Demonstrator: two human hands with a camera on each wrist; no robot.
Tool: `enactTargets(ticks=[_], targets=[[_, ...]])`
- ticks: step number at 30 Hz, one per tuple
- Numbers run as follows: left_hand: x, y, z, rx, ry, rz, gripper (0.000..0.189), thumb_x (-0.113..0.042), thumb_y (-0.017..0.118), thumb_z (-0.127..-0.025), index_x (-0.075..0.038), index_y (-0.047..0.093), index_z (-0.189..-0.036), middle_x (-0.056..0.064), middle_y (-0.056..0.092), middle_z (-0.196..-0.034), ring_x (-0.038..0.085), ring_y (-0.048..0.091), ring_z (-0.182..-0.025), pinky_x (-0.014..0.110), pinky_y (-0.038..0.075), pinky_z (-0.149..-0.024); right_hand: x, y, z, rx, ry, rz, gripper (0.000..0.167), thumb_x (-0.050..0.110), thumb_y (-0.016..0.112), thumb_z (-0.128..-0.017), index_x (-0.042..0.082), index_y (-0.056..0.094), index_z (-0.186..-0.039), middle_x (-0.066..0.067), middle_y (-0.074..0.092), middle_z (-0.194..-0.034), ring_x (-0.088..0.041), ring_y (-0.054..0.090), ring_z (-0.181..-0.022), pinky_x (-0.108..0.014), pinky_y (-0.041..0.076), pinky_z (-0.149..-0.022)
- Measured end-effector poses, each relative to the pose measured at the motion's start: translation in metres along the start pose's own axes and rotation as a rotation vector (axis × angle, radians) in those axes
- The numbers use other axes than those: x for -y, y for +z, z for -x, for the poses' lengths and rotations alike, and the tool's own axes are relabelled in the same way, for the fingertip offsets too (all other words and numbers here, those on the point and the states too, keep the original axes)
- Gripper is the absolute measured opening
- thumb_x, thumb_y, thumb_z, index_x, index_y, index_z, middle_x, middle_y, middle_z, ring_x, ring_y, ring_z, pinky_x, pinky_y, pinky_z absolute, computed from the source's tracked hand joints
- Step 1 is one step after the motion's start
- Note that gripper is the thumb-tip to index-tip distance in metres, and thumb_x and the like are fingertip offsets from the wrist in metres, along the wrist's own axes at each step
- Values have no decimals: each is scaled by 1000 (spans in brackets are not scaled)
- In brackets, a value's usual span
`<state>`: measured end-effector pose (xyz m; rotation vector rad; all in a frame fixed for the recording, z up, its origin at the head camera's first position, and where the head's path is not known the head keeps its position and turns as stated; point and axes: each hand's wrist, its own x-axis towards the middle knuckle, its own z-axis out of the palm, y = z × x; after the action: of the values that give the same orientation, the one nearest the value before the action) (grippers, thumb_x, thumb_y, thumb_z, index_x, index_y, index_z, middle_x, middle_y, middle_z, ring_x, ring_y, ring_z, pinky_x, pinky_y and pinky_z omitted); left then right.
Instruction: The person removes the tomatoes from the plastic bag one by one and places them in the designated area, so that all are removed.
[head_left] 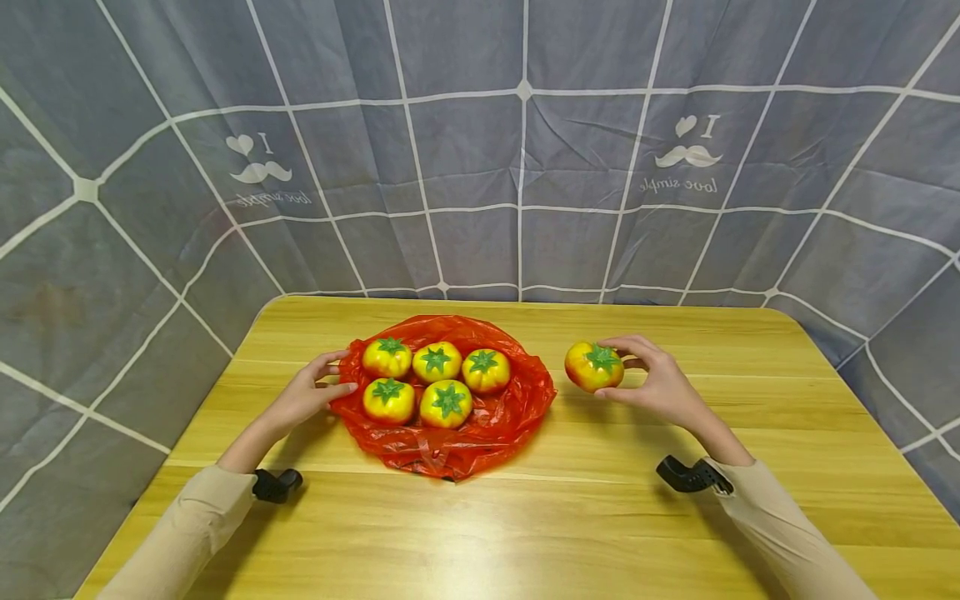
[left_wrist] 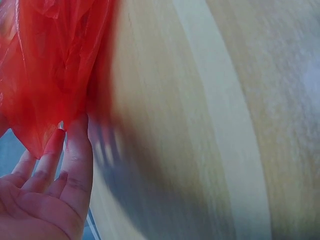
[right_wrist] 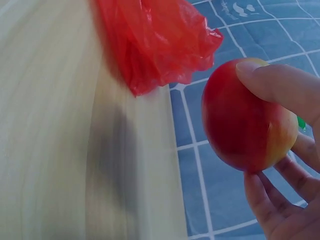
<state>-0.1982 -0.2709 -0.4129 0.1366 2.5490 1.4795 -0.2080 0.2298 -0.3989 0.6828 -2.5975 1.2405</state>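
Note:
A yellow-and-red tomato (head_left: 588, 367) with a green star-shaped top is held in my right hand (head_left: 663, 382), raised to the right of the bag. The right wrist view shows the thumb on one side of this tomato (right_wrist: 245, 117) and fingertips on the other. Several similar tomatoes (head_left: 447, 403) sit in the spread-out red plastic bag (head_left: 510, 429). At the bag's left edge, my left hand (head_left: 300, 398) has its thumb and fingers on the rim. In the left wrist view, red film (left_wrist: 45, 75) partly covers those fingertips.
The bag lies on a wooden table (head_left: 525, 533). A grey curtain (head_left: 465, 167) with white lines hangs behind the table and along its sides. Each wrist wears a black strap, as on the right (head_left: 693, 477).

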Motion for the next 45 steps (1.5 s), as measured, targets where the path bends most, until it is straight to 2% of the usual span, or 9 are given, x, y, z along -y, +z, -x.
enactTargets(ticks=[10,22,27,32,41,45], targets=[[0,0,1,-13,1,-12,64,-15,62,-93,3,30,-145,35,46,-131,37,55,-111,23,52,-66,-7,7,-1,49,-16,4,62,14,88,-66,6,63,-122,-12,61,-121,0,51,-101,-10,47,-84],[-1,0,1,-20,5,-18,62,-14,61,-93,4,30,-145,35,46,-129,37,56,-108,23,53,-65,-19,17,-7,129,3,-14,62,15,87,-68,6,62,-124,-12,59,-124,-19,55,-104,-13,47,-87],[0,0,0,-21,10,-5,63,-13,61,-93,4,31,-145,35,46,-129,36,55,-108,23,53,-66,-25,20,-9,147,6,-13,63,12,87,-68,5,61,-125,-13,59,-125,-21,54,-105,-28,53,-89],[1,1,0,-17,4,-4,63,-13,61,-93,4,30,-145,35,46,-129,35,55,-108,23,52,-66,-30,22,-9,158,16,-28,63,10,86,-68,3,60,-125,-15,58,-126,-24,54,-106,-43,52,-91],[2,0,-1,-19,-19,-21,64,-16,62,-93,2,30,-146,34,44,-131,38,52,-110,23,51,-64,-33,26,-9,169,35,-72,64,9,86,-68,0,59,-125,-20,56,-128,-35,55,-111,-47,50,-92],[2,-1,0,-21,-17,-7,63,-15,62,-93,2,31,-145,35,44,-132,40,51,-112,23,52,-65,-31,27,-10,166,44,-88,64,7,86,-68,-1,58,-126,-21,55,-129,-36,55,-113,-48,50,-92]])
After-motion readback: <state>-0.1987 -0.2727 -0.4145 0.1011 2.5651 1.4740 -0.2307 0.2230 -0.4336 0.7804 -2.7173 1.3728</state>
